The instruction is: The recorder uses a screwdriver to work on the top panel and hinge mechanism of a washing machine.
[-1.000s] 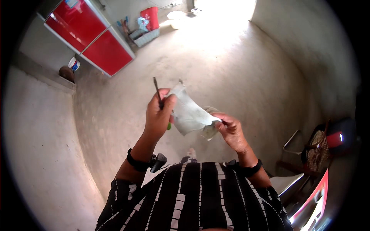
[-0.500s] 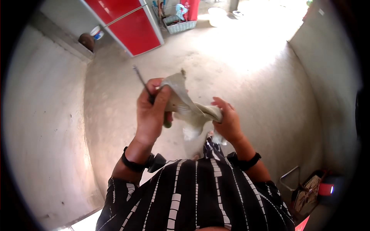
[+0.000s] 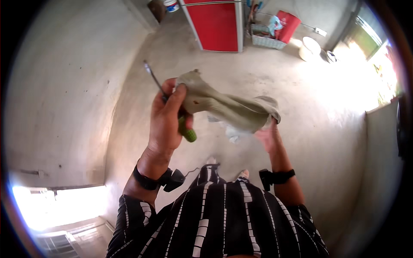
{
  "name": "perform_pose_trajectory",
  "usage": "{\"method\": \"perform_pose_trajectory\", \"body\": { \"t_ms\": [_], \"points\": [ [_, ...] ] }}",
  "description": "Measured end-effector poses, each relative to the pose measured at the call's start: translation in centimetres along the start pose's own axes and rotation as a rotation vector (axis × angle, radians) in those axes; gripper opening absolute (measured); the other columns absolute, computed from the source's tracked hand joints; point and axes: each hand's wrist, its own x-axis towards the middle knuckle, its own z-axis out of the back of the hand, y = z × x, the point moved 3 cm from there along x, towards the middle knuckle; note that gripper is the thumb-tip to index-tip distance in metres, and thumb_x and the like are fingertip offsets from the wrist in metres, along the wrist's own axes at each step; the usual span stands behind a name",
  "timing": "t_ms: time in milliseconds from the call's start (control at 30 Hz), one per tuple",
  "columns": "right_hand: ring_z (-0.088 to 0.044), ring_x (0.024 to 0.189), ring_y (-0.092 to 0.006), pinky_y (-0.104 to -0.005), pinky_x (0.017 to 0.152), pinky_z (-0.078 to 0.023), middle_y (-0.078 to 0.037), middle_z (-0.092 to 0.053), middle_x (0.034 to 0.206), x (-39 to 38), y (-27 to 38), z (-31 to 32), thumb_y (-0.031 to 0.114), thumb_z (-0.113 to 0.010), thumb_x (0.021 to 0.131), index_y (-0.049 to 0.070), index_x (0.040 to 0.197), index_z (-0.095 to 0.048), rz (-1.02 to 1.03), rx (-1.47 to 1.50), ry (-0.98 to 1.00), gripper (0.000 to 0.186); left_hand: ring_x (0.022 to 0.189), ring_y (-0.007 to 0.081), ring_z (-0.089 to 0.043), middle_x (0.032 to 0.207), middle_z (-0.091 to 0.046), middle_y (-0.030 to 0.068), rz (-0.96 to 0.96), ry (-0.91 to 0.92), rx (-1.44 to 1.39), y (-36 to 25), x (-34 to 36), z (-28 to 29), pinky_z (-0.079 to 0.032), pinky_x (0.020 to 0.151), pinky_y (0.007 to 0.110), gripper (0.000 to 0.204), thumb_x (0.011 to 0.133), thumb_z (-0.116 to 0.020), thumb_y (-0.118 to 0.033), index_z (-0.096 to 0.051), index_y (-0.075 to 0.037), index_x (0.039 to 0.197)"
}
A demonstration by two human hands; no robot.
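My left hand (image 3: pixel 165 120) is closed round a thin metal rod (image 3: pixel 153 73), the tip pointing up, and the left end of a grey-green cloth (image 3: pixel 228 105) with a small dark hole or spot in it. A green textured piece (image 3: pixel 188 132), perhaps a handle, sticks out below that fist. The cloth stretches across to my right hand (image 3: pixel 271 131), which holds its right end from underneath; those fingers are mostly hidden and a little blurred. A pale crumpled piece (image 3: pixel 234 133), too unclear to name, shows below the cloth.
Along the far wall are a red fridge (image 3: pixel 213 23), a white-and-blue bucket (image 3: pixel 171 5), a woven basket (image 3: pixel 266 41) with a red bag (image 3: pixel 287 26), a white bucket (image 3: pixel 309 48) and a bowl (image 3: pixel 331 57). A bright doorway (image 3: pixel 365 47) is at right. Bare concrete walls (image 3: pixel 69 99) flank me.
The view has turned, so the fridge sits further right and the chair has left view. Both hands have risen; the cloth now lies more stretched out between them.
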Motion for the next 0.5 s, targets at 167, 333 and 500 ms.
{"method": "perform_pose_trajectory", "body": {
  "t_ms": [167,333,500],
  "points": [
    [-0.027,0.134,-0.0319,-0.049,0.11,-0.019,-0.017,-0.028,0.146,4.4,-3.1,-13.4,0.074,-0.022,0.084,0.0,0.143,-0.017,-0.383,0.437,0.571,0.095,0.043,0.008,-0.044,0.072,-0.057,0.0012,0.009,-0.039,-0.123,-1.8,4.8,4.4,-0.033,0.036,0.021,0.01,0.094,-0.05,-0.018,-0.053,-0.009,0.097],
    [-0.048,0.119,-0.0322,-0.0477,0.1,-0.038,-0.016,-0.045,0.135,8.6,-3.3,-21.4,0.039,-0.034,0.093,-0.001,0.139,-0.028,-0.451,0.173,0.647,0.061,0.044,0.0093,-0.044,0.076,-0.058,0.0026,-0.113,-0.189,-0.132,-4.1,13.8,14.1,-0.034,0.039,0.022,0.013,0.093,-0.049,-0.018,-0.053,-0.007,0.099],
    [-0.058,0.097,-0.0224,-0.0379,0.077,-0.05,-0.01,-0.053,0.117,11.1,-1.8,-32.9,0.013,-0.052,0.084,0.008,0.135,-0.037,-0.268,-0.001,0.557,0.053,0.043,0.0104,-0.044,0.076,-0.058,0.0039,-0.103,-0.196,0.007,-3.9,22.6,24.7,-0.036,0.039,0.024,0.02,0.093,-0.05,-0.021,-0.052,-0.004,0.103]
  ]
}}
